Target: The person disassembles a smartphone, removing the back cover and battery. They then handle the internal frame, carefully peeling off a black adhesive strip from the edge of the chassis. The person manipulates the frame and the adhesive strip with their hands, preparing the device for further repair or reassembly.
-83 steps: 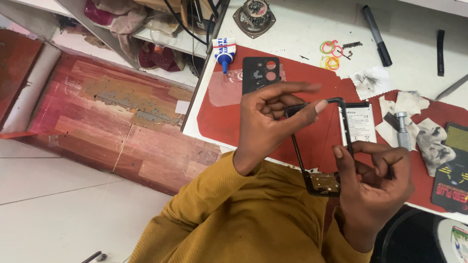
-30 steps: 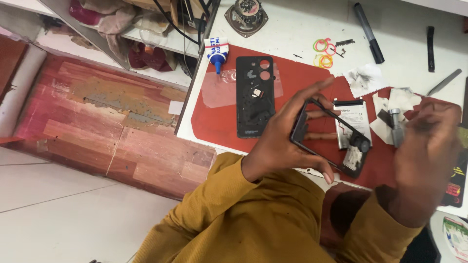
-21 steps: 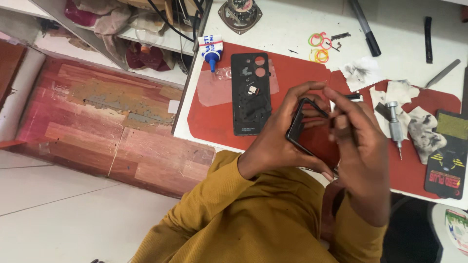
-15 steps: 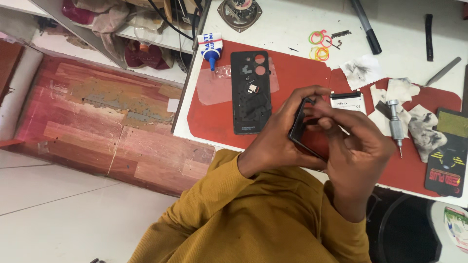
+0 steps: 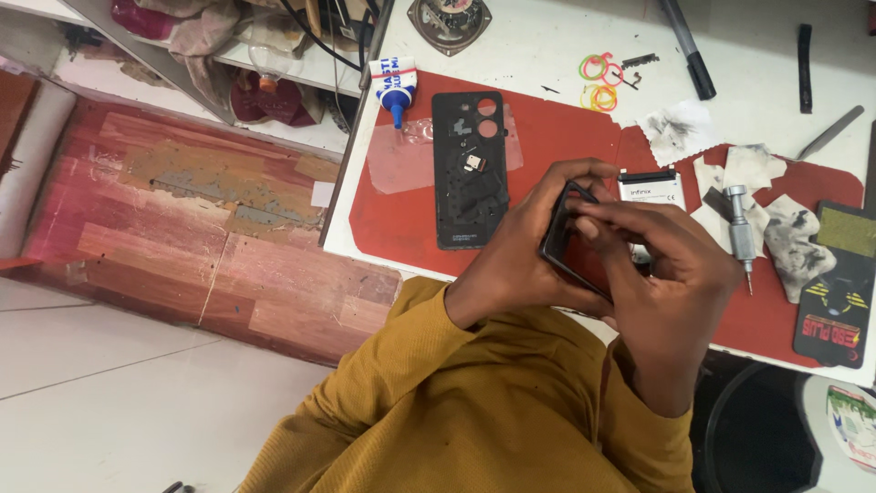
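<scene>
Both my hands hold a thin black phone frame point(image 5: 558, 239) over the red mat point(image 5: 547, 137). My left hand point(image 5: 529, 246) grips its left edge from below. My right hand point(image 5: 666, 274) covers its right side, fingers pressed along the top edge. Most of the frame is hidden by my fingers. A black phone back cover point(image 5: 470, 169) with camera holes lies flat on the mat to the left of my hands. A white-labelled battery point(image 5: 650, 190) shows just beyond my right fingers.
A small screwdriver point(image 5: 741, 233) and smudged white wipes point(image 5: 785, 228) lie right of my hands. A glue tube point(image 5: 394, 87), coloured rubber bands point(image 5: 598, 82), a black marker point(image 5: 689, 50) and a round speaker point(image 5: 449, 20) sit farther back. A dark tool card point(image 5: 835, 288) lies at the right edge.
My right hand swung in from the right and closed over the frame. Both hands now hold it together, closer to the table's front edge.
</scene>
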